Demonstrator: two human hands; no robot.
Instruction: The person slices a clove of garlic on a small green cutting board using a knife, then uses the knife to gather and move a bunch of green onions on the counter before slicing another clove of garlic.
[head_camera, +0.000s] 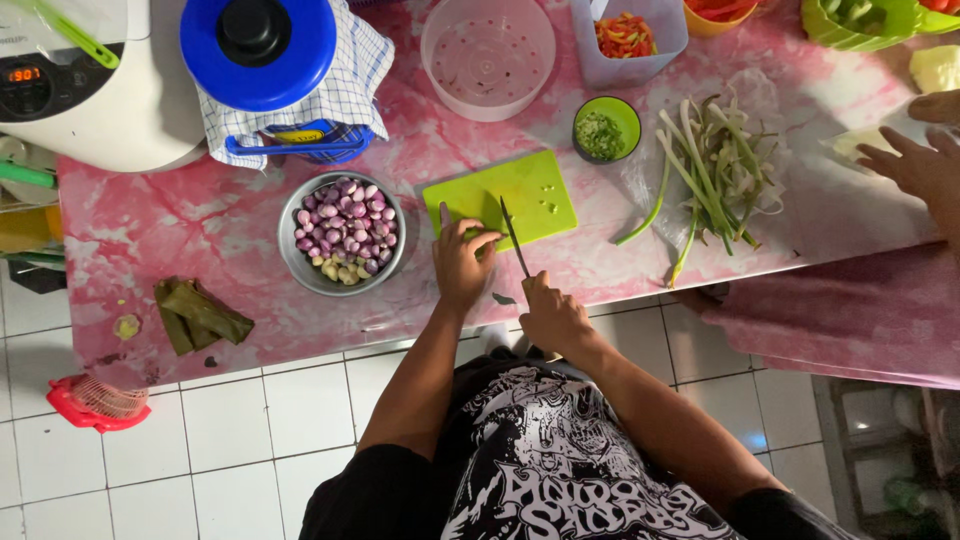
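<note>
Overhead view of a pink, marbled tabletop (250, 215) with a glossy surface, standing over a white tiled floor (250, 440). At centre lies a flat, rectangular cutting board (535, 185) of smooth lime-green plastic, with a few small green scraps on it. The left hand (462, 262) rests at the board's near left corner, its grip narrow, fingertips curled down onto a small green piece (474, 233) that is largely hidden beneath them. The right hand (553, 315) lies just off the board's near edge, its grip closed around the handle of a knife (514, 235); the thin dark blade runs away from the hand across the board's edge and stands just beside the left fingertips, so the green piece lies between blade and fingers. Left of the board, a round metal bowl (342, 240) holds peeled purple shallots with some pale cloves. Right of it, long green and whitish stalks (715, 170) lie loosely on a clear plastic sheet, and a small round green bowl (607, 128) holds finely chopped greens. Behind stand a translucent round container (488, 55), a squarish tub of red chilli strips (627, 38), and a blue lid with a black knob (258, 45) over a checked cloth. Folded dark green leaves (200, 315) lie at the tabletop's near left. Another person's hand (915, 160) shows at the right edge.
</note>
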